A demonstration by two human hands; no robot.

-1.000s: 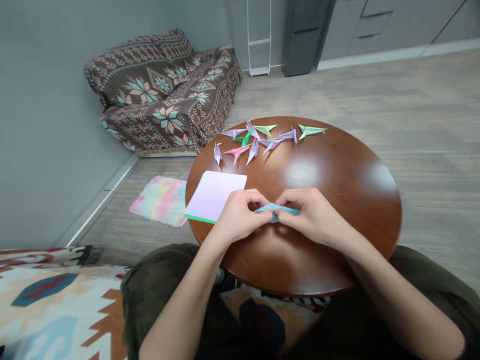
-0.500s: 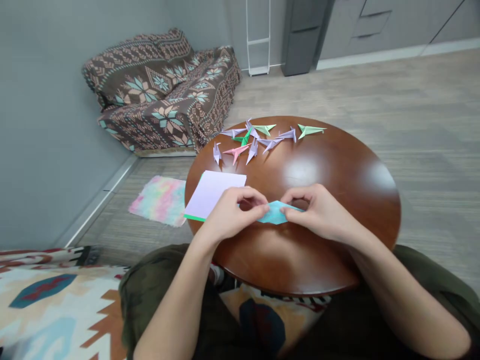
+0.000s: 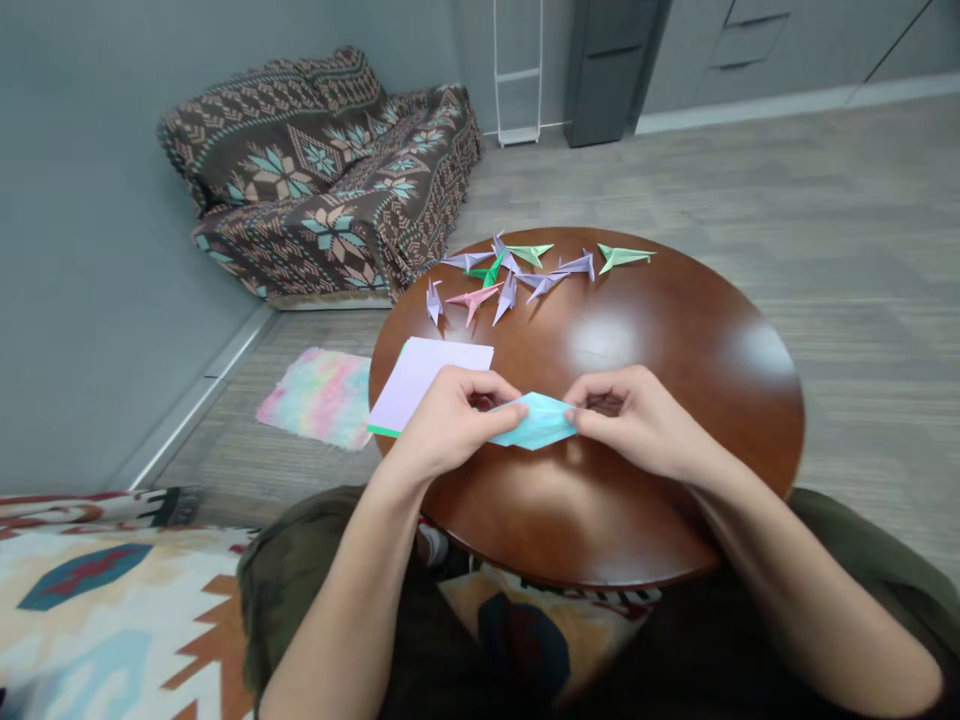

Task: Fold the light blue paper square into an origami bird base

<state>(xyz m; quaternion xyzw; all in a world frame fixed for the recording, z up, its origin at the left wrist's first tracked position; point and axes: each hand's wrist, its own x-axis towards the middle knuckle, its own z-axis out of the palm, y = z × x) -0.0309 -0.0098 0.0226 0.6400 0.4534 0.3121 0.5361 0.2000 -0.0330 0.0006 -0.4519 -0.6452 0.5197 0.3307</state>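
A light blue piece of folded origami paper (image 3: pixel 536 422), roughly diamond-shaped, is held just above the near half of the round table. My left hand (image 3: pixel 469 415) pinches its left part, thumb on top and fingers behind. At its right tip, my right hand (image 3: pixel 626 415) grips it between thumb and fingertips. Left of my left hand lies a stack of square paper (image 3: pixel 431 380), lilac on top with a green edge below. Toward the far rim rest several folded paper cranes, among them a pink one (image 3: pixel 472 299), a dark green one (image 3: pixel 489 271) and a pale green one (image 3: pixel 624 257).
The brown round table (image 3: pixel 697 350) stands between my knees. Beyond it on the left is a sofa (image 3: pixel 315 200) under a patterned cover. A pastel fluffy mat (image 3: pixel 319 395) lies on the floor, and a white rack (image 3: pixel 517 75) stands at the far wall.
The blue paper has shifted slightly left, and more of its face shows. My right hand has moved its grip outward to the right tip. My left hand still holds the left part.
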